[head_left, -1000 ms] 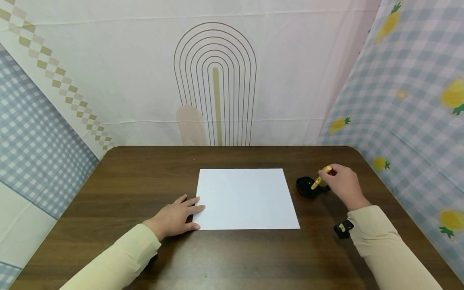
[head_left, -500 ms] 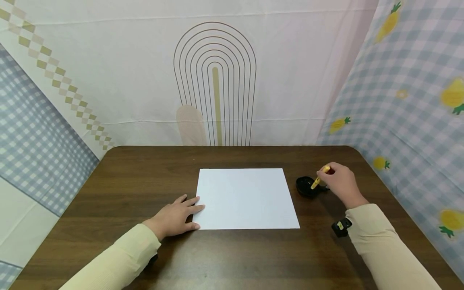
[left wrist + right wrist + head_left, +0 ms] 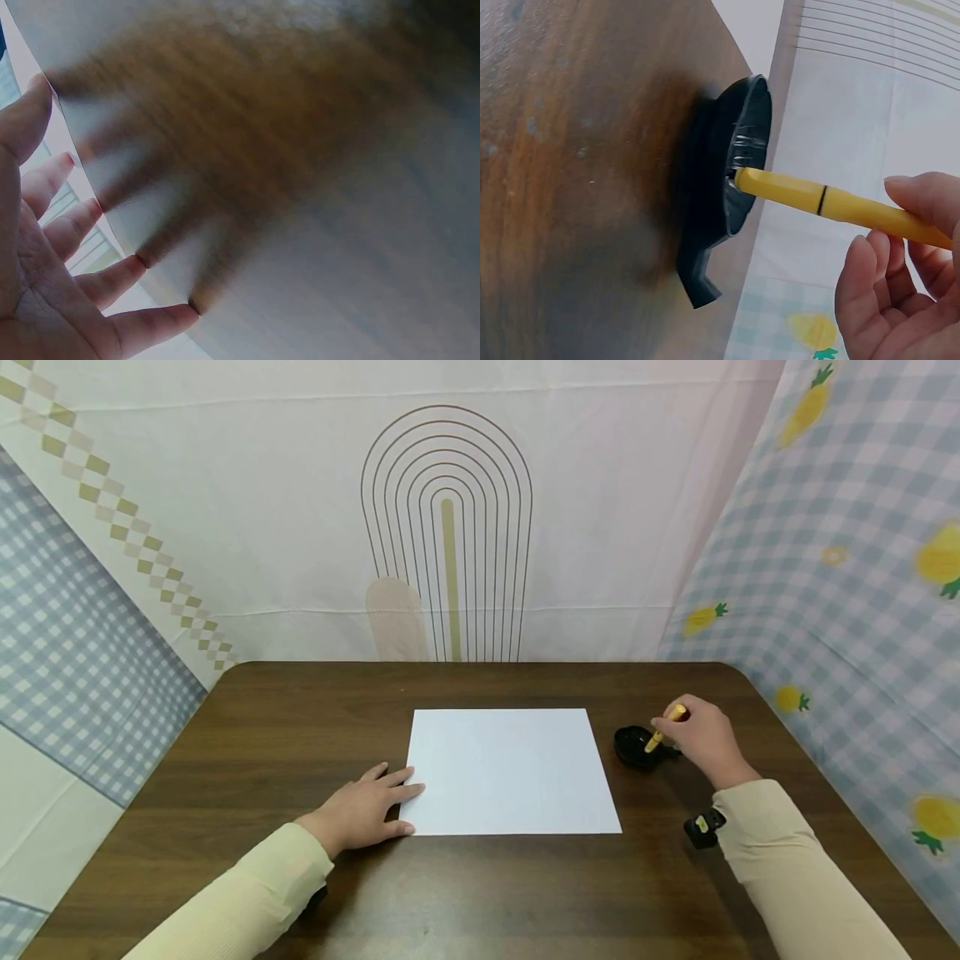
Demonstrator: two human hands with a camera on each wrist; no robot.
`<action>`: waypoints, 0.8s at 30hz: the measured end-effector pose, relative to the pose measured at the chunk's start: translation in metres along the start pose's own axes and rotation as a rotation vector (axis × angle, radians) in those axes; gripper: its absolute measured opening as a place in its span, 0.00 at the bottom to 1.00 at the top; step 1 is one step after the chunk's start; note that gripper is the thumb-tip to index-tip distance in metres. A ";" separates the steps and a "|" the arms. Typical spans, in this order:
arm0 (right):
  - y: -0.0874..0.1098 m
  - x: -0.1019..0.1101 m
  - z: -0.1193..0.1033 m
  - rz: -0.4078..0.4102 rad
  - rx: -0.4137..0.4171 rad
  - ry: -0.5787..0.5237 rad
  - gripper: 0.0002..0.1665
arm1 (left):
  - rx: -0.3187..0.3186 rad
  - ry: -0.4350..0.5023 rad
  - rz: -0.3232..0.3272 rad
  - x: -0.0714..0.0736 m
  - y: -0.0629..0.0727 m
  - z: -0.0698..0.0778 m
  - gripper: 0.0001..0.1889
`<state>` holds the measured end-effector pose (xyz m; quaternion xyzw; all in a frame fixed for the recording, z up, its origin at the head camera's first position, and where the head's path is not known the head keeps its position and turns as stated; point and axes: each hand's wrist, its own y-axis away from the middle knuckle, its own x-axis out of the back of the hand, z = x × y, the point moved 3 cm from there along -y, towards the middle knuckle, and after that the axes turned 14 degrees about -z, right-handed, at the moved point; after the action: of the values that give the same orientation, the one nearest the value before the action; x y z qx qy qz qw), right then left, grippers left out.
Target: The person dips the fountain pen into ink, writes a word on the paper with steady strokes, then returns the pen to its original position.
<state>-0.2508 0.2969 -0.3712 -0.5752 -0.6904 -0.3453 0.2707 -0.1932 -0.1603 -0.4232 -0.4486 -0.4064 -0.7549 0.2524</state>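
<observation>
Your left hand [image 3: 360, 810]: fingers spread wide, tips on left edge of white sheet [image 3: 510, 772]. Your right hand [image 3: 703, 739], right of sheet: pinches yellow pen [image 3: 836, 205], lower end inside black pan [image 3: 709, 157]; contact unclear. Judged done: sheet flat, pen gripped. Not yet: pen's release; sheet shows no marks.

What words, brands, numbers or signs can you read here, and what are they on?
No text can be read here.
Black device by the right sleeve: a yellowish patch, too small to read.
Yellow pen: a dark band, no lettering visible.
White paper: no writing visible.
Fabric backdrop: printed patterns only.
</observation>
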 end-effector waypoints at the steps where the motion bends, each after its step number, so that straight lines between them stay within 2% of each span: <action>1: 0.000 0.000 0.000 -0.004 -0.005 0.000 0.15 | -0.002 -0.001 0.001 0.000 0.000 0.000 0.30; 5: -0.001 -0.002 0.001 -0.011 -0.022 0.003 0.15 | -0.005 -0.003 0.004 0.000 0.000 0.000 0.30; 15: 0.001 -0.003 0.002 0.008 0.003 0.042 0.15 | 0.000 -0.004 0.004 0.000 0.000 -0.001 0.30; 24: 0.003 -0.001 0.001 -0.007 0.008 0.064 0.17 | 0.002 0.000 0.001 0.000 0.000 0.000 0.30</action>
<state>-0.2478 0.2974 -0.3727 -0.5604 -0.6846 -0.3617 0.2940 -0.1934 -0.1608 -0.4230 -0.4485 -0.4070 -0.7544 0.2531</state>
